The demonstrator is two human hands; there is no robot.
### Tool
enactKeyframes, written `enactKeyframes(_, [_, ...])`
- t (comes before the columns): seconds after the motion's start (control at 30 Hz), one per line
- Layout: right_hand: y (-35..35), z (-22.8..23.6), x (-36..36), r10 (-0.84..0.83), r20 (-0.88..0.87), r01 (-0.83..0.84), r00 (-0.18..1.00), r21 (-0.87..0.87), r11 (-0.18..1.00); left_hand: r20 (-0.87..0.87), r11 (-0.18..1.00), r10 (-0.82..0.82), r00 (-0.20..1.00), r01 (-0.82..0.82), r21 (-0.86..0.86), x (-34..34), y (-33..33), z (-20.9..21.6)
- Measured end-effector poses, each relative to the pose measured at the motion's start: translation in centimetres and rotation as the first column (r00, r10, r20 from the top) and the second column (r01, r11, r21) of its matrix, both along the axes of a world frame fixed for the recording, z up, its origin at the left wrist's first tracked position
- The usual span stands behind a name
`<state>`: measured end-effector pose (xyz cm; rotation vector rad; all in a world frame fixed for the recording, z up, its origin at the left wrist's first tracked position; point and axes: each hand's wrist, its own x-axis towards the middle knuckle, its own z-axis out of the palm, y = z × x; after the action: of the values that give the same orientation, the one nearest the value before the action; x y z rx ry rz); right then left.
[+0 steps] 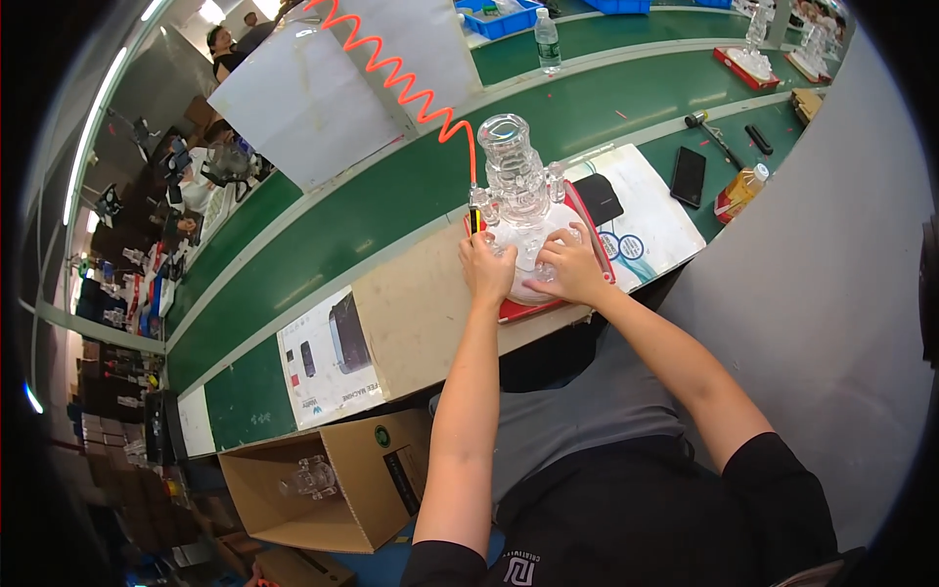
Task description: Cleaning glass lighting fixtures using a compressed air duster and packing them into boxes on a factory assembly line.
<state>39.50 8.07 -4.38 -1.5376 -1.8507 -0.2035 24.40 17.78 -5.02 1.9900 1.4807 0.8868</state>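
Note:
A clear, robot-like plastic figure (pixel 516 176) stands on a white rounded base (pixel 518 279) over a red tray (pixel 593 223) on the bench. My left hand (pixel 487 266) is closed at the base's left side, around the lower end of a slim black-and-yellow tool (pixel 476 217). An orange coiled hose (pixel 411 93) runs up from that tool. Against the right side of the base, my right hand (pixel 570 264) has its fingers curled over a small clear part of the figure. The fingertips of both hands are partly hidden.
A cardboard sheet (pixel 416 303) and a printed white box panel (pixel 333 357) lie on the left. To the right are a phone (pixel 689 176), a hammer (pixel 714 137) and a drink bottle (pixel 741 193). Below left, an open carton (pixel 391 479) holds another clear figure (pixel 311 477).

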Motion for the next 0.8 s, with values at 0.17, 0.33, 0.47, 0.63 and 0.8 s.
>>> enactKeyframes(0.17, [0.6,-1.1,-0.2,0.001,-0.053,0.001,0.999,0.023,1.000,0.039,1.000,-0.024,0.999,0.023,0.005,-0.4,0.4,-0.3])
enactKeyframes(0.33, [0.5,-0.9,-0.4,-0.009,-0.028,0.009,1.000,-0.010,1.000,0.099,0.998,-0.064,0.993,0.063,0.021,-0.8,0.6,-0.5])
enactKeyframes(0.47, [0.3,-0.8,-0.2,-0.013,-0.026,0.013,1.000,-0.007,1.000,0.127,0.996,-0.087,0.988,0.087,0.012,-0.7,0.6,-0.6])
enactKeyframes(0.63, [0.0,-0.1,0.1,-0.007,-0.011,0.006,1.000,-0.062,0.998,0.137,0.996,-0.088,0.987,0.085,0.028,-0.8,0.7,-0.7])
enactKeyframes(0.8, [-0.4,0.1,2.5,0.092,-0.192,-0.076,0.977,0.089,0.993,0.126,0.999,-0.024,0.992,0.019,0.043,-0.4,0.4,-0.8])
